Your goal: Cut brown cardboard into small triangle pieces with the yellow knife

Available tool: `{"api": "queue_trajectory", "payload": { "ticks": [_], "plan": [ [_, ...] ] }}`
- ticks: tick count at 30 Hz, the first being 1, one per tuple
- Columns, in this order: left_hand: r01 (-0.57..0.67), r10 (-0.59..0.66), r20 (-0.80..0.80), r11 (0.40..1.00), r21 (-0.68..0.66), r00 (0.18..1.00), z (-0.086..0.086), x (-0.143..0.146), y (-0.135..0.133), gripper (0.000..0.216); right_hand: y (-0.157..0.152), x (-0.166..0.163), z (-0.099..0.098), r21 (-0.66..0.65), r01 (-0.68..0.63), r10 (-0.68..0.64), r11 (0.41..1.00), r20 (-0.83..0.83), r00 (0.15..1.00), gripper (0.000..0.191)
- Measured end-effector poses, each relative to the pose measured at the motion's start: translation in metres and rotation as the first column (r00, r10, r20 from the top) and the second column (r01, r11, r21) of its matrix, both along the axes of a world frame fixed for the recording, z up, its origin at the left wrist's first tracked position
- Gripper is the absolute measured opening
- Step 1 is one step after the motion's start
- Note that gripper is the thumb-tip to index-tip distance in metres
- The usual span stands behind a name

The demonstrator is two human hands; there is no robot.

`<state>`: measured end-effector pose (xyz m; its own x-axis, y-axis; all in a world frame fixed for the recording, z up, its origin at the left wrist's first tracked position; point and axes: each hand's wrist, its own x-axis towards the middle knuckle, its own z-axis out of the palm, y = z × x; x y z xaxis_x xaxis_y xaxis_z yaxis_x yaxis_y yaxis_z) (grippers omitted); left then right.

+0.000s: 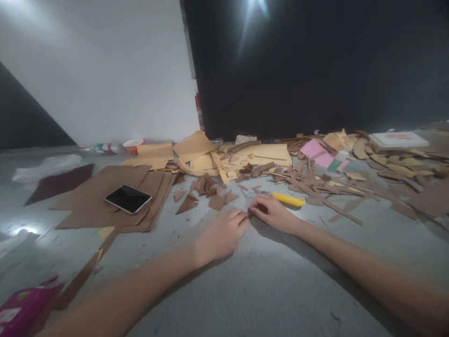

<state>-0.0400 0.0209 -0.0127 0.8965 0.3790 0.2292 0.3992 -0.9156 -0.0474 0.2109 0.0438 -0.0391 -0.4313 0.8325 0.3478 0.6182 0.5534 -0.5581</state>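
Note:
Low over the grey surface (252, 281), my left hand (220, 234) and my right hand (273, 213) meet at their fingertips. Both are closed in a pinch at the same spot. Whatever lies between the fingers is too small and hidden to name. Just behind my right hand lies a yellow utility knife (289, 200), its front end partly covered by the hand. Cut triangular brown scraps (187, 204) are scattered beyond my left hand.
A phone (129, 199) rests on stacked brown sheets (101, 180) at left. Cardboard strips (308, 187), yellow sheets (266, 152), a pink sheet (317, 152) and a small bottle (338, 160) lie behind. At front left sits a magenta packet (24, 306). A dark wall (315, 70) rises behind.

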Motion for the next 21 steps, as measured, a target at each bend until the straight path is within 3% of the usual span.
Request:
{"api": "queue_trajectory", "payload": {
  "ticks": [8,12,16,21],
  "plan": [
    [-0.048,0.049,0.087,0.999,-0.013,0.995,-0.005,-0.006,0.01,0.041,-0.002,0.0,-0.004,0.189,-0.03,0.031,0.982,-0.007,0.999,0.022],
    [-0.032,0.033,0.092,0.999,-0.008,0.995,-0.005,-0.007,0.014,0.041,-0.007,0.001,0.001,0.287,-0.113,0.095,0.951,0.075,0.993,0.019],
    [-0.024,0.025,0.093,1.0,-0.013,0.995,-0.004,-0.006,0.013,0.038,-0.013,0.002,0.01,0.299,-0.197,0.151,0.934,0.171,0.974,0.019],
    [-0.012,0.015,0.08,0.999,-0.03,0.997,-0.002,-0.006,0.012,0.038,-0.016,0.003,0.016,0.275,-0.173,0.132,0.946,0.161,0.978,0.024]
  ]
}}
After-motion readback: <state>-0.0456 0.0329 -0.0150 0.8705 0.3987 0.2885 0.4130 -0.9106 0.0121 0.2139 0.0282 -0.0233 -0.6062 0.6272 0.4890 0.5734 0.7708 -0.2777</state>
